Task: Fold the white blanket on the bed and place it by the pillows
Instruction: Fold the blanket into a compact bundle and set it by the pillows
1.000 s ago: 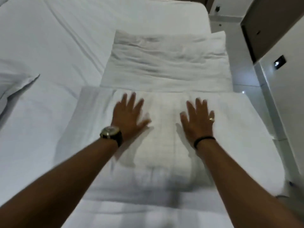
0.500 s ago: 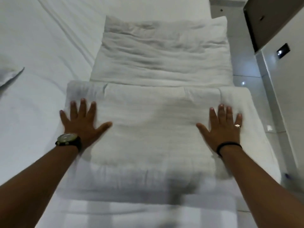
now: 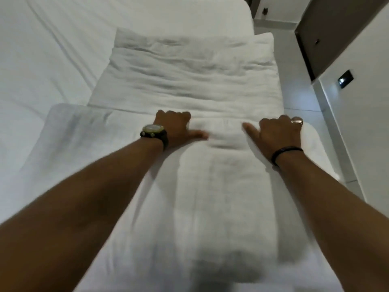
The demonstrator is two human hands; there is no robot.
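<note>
**Gripping the far edge, mid-fold**

Left hand (image 3: 174, 128) curled over the far edge of the white blanket (image 3: 223, 186), fingers tucked down out of sight behind the fold, thumb laid flat along the top. Right hand (image 3: 277, 133) doing the same just to the right, thumb pointing inward, ring showing on one knuckle. Both closed on that edge, fairly near each other, a small bunched ridge of cloth between the thumbs. Can't tell how much fabric is actually pinched, since the fingertips are hidden.

Blanket itself lying as a long thick band on the bed (image 3: 52, 60), running from near the camera up to the hands, already several layers deep by the look of it. Just beyond the hands, touching the blanket's far edge, a rumpled pillow (image 3: 189, 70). Floor and a wall panel off to the right.

Looks like the folding stage, not the placing one yet. Next move probably one of two things: pull that gripped edge back toward the body for another fold, or slide the bundle snug against the pillow. Either way, needs both hands moving evenly so the layers don't skew
</note>
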